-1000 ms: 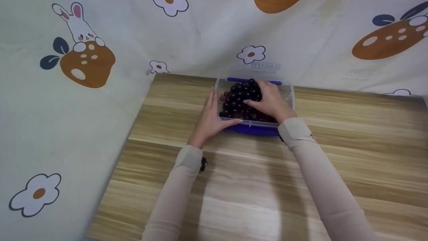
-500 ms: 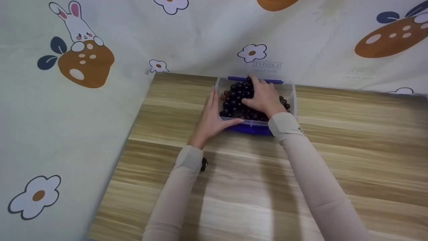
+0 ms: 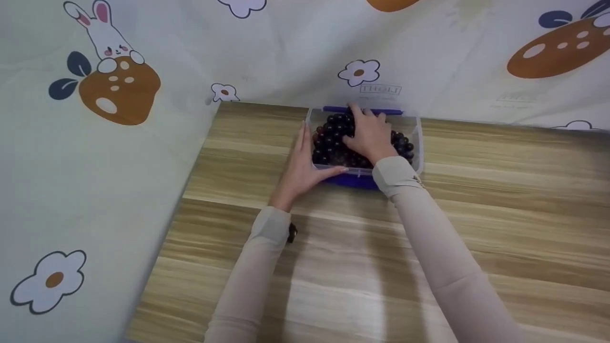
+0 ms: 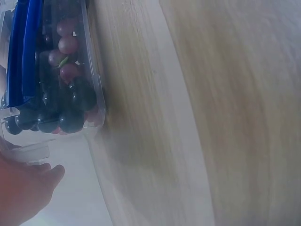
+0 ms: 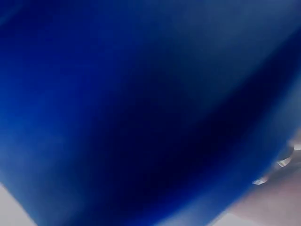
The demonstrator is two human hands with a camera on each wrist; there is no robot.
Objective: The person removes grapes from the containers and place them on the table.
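A clear plastic food container (image 3: pixel 419 147) with blue clip latches stands at the table's back edge, holding dark grapes (image 3: pixel 328 140). My left hand (image 3: pixel 301 169) braces its near left corner, fingers straight along the left wall and thumb along the front rim. My right hand (image 3: pixel 371 133) reaches inside, fingers bent over the bunch, thumb on its left part; its fingertips are partly hidden. In the left wrist view, reddish and black grapes (image 4: pixel 70 113) show through the wall beside a blue latch (image 4: pixel 21 56). A blurred blue latch (image 5: pixel 117 94) fills most of the right wrist view.
The wood-grain table (image 3: pixel 333 267) extends in front of the container and to both sides. A printed cloth (image 3: pixel 286 52) with rabbits and flowers hangs right behind the container and along the left side.
My right hand has shifted left inside the container, uncovering more grapes at the right side. My left hand and the container have stayed in place.
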